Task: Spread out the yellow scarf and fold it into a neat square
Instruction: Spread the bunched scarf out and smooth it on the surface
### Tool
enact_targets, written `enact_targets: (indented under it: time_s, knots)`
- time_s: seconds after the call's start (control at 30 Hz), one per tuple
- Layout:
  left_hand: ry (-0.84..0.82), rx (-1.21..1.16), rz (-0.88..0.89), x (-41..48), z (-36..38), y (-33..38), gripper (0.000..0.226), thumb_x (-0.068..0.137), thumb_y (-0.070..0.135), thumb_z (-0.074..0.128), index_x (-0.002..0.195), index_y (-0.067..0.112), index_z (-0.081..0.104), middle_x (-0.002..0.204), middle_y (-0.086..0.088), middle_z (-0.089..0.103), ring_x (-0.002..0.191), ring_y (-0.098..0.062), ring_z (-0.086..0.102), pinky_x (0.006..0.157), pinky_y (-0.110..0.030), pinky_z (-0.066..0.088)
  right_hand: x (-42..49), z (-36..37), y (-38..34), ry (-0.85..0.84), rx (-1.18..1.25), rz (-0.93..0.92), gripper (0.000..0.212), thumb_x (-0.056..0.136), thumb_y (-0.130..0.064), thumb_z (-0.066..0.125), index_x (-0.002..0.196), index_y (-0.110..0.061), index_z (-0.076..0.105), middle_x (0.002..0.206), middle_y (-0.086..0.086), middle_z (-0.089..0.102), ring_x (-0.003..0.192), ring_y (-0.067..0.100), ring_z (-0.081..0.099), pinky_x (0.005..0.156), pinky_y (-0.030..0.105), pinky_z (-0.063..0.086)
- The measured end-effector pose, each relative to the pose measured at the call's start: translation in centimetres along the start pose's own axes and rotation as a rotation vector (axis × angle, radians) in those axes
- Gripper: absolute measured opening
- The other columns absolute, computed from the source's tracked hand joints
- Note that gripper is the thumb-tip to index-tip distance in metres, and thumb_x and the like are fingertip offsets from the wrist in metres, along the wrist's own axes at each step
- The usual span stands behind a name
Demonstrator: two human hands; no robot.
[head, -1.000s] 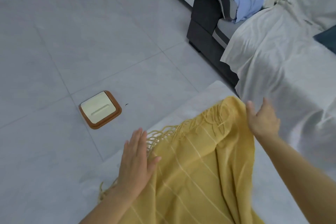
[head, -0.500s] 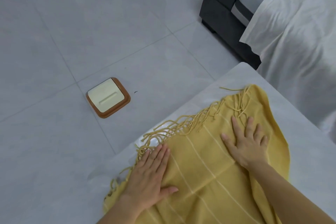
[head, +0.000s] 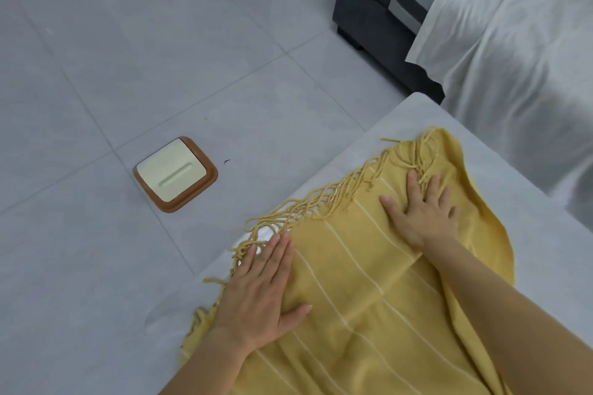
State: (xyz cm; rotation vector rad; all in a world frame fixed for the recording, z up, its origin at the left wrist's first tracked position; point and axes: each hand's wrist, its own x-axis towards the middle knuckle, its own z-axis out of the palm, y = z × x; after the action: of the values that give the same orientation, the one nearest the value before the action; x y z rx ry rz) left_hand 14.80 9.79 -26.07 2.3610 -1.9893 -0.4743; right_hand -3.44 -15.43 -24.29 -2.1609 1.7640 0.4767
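hands: 2, left hand and right hand, both flat, palms down
yellow scarf: 1, under both palms
fringe edge: 1, at the fingertips
white table: 1
square floor plate: 1, beyond the left fingertips
white sheet: 1, past the right fingertips

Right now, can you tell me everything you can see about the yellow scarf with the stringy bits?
The soft yellow woven scarf has thin pale stripes and a twisted yarn fringe along its far edge. It lies on a pale grey table, mostly flat but not yet smooth, with wrinkles and its right edge curled up. Some fringe is tangled and reaches the table's left edge. The left hand and the right hand both press flat on it, fingers spread. Its near part runs out of view.
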Motion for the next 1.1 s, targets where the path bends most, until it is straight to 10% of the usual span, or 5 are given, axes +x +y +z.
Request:
enact_targets:
  time_s: [0.8,1.1]
  knots:
    - [0.008,0.032,0.012,4.4,-0.1,1.8,0.105,0.069,0.076,0.042,0.14,-0.001,0.034,0.15,-0.014,0.03,0.14,-0.025,0.025,0.104,-0.048,0.026,9.8,-5.0,2.0,-0.129,0.024,-0.176,0.096,0.055,-0.092,0.028,0.137,-0.059,-0.009,0.15,-0.016,-0.03,0.142,0.026,-0.016,0.113,0.056,0.001]
    - [0.002,0.043,0.11,10.8,-2.3,5.1,0.09,0.087,0.07,0.02,0.145,0.0,0.023,0.154,-0.016,0.018,0.143,-0.028,0.014,0.11,-0.046,0.014,5.8,-4.1,1.1,0.049,0.139,-0.226,0.068,0.083,-0.074,0.026,0.142,-0.054,-0.002,0.157,-0.007,-0.015,0.144,0.026,-0.009,0.112,0.058,0.006]
